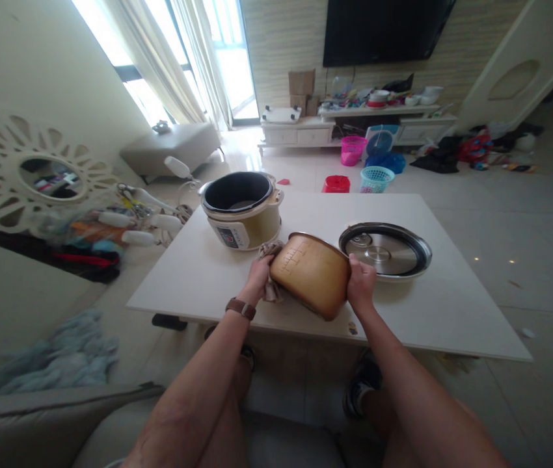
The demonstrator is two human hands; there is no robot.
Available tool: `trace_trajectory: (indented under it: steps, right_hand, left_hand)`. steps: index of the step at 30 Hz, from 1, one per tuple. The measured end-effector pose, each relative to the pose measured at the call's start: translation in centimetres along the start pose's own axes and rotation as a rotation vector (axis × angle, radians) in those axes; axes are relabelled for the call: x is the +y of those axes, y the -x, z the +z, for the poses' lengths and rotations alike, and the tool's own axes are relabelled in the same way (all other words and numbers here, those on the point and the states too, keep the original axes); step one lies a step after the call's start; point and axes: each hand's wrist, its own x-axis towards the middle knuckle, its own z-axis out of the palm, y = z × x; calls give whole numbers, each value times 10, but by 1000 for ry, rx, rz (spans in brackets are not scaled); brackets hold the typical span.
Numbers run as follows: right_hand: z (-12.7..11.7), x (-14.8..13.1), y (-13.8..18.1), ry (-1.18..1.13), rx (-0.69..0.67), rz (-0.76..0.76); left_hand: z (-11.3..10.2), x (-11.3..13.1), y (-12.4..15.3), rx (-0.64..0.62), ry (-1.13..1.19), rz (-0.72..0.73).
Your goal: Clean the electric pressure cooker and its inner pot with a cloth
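Out of the open rice cooker [242, 211], its lid [384, 250] off at right, the inner pot [311, 273] lies tilted on the near table [452, 312], left hand [260, 276] clenched on a cloth [272, 292] against it, right hand [360, 286] grasping its side.

One counter [452, 305] carries three pieces of kitchenware — one cooker [242, 214], one inner pot [313, 273] and one lid [384, 250] — plus one cloth [271, 291]. Two hands show: the left hand [259, 276] and the right hand [360, 286], with one strap [241, 307] on the left wrist. The far floor has two open-weave baskets, a pink basket [352, 149] and a teal basket [377, 179], and one red tub [336, 184]. One television [384, 29] is on the far wall, and one mirror [49, 177] is on the left.
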Motion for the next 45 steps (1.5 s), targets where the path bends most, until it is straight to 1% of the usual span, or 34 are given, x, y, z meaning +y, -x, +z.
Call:
trace_trajectory:
  steps: [2, 4, 6, 8, 9, 11, 14, 17, 19, 22, 25, 27, 29, 32, 36, 38, 40, 42, 44, 45]
  right_hand:
    - [1, 1, 1, -5, 3, 12]
    - [4, 3, 3, -14, 9, 21]
    - [7, 6, 6, -23, 8, 25]
    - [9, 9, 8, -30, -3, 35]
    - [10, 9, 8, -28, -11, 41]
    - [11, 8, 7, -9, -28, 46]
    - [10, -2, 5, 81, -47, 6]
    - [8, -23, 4, 198, -64, -97]
    - [7, -37, 4, 246, -74, -130]
    - [7, -46, 2, 278, -63, -76]
    - [7, -40, -1, 265, -54, -34]
    - [6, -33, -2, 229, -50, -34]
    - [6, -26, -1, 186, -42, -38]
    - [4, -20, 1, 131, -37, -49]
    - [0, -16, 2, 87, -54, -66]
    - [-1, -15, 2, 79, -63, -69]
    - [-2, -13, 1, 76, -68, -70]
    - [-1, -11, 1, 72, -68, -65]
    - [1, -9, 2, 64, -67, -56]
    - [3, -8, 2, 60, -68, -53]
  left_hand:
    - [-1, 7, 5, 10, -48, 132]
    - [-2, 18, 15, -39, -135, 358]
    - [-5, 30, 28, -167, -266, 616]
    - [-7, 39, 39, -300, -404, 821]
    - [-8, 43, 44, -339, -453, 884]
    - [-9, 46, 48, -350, -499, 936]
    - [-11, 46, 49, -325, -517, 948]
    - [-9, 43, 51, -312, -577, 986]
    - [-6, 42, 56, -318, -630, 1022]
    - [-1, 40, 63, -338, -660, 1057]
    - [1, 40, 64, -339, -615, 1029]
    - [1, 40, 61, -323, -569, 965]
    - [0, 39, 56, -283, -513, 863]
    - [-2, 35, 44, -180, -425, 668]
    - [-2, 22, 22, -38, -301, 412]
    - [-2, 15, 12, 16, -217, 315]
    - [0, 12, 7, 64, -130, 256]
    - [1, 13, 10, 105, -86, 289]
    - [2, 18, 21, 109, -126, 426]
    - [2, 21, 28, 76, -181, 522]
